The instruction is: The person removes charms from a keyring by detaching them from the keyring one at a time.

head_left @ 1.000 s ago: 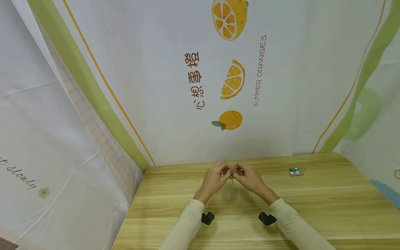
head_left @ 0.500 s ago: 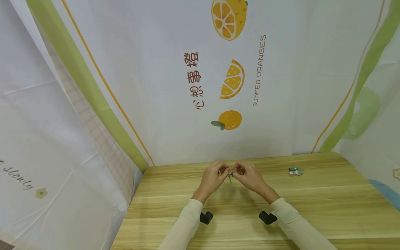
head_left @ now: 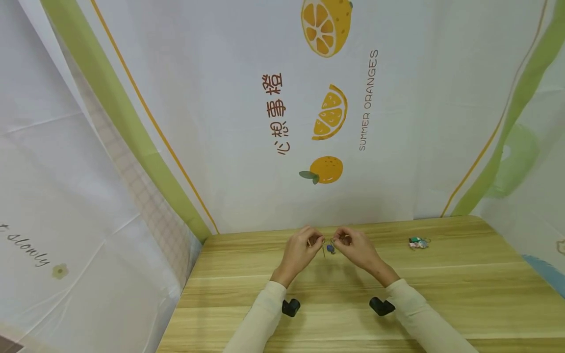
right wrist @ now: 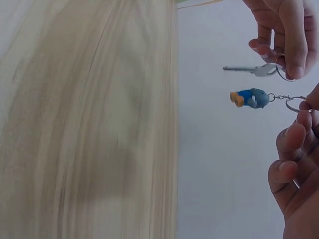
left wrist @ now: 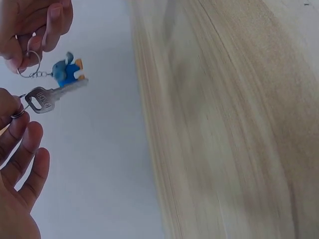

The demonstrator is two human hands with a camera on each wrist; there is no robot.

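My left hand (head_left: 301, 254) pinches a small metal ring, and a silver key (left wrist: 45, 98) hangs from it. Between thumb and fingertips, my right hand (head_left: 358, 252) holds a larger split ring (right wrist: 296, 103). A short chain joins that ring to a figurine keychain (right wrist: 251, 98) with a grey-blue head, blue body and orange feet. Both hands are raised above the table, close together. In the wrist views the two rings appear apart, with the key and the figurine hanging side by side.
A small cluster of colourful keychains (head_left: 419, 243) lies on the wooden table (head_left: 326, 323) to the right of my hands. Behind the table's far edge hangs a white cloth (head_left: 247, 196) printed with oranges. Black camera mounts (head_left: 291, 307) sit at both wrists.
My right hand has shifted slightly to the right, widening the gap between the hands. The figurine, earlier mostly hidden at the fingertips, now hangs visibly beside the key.
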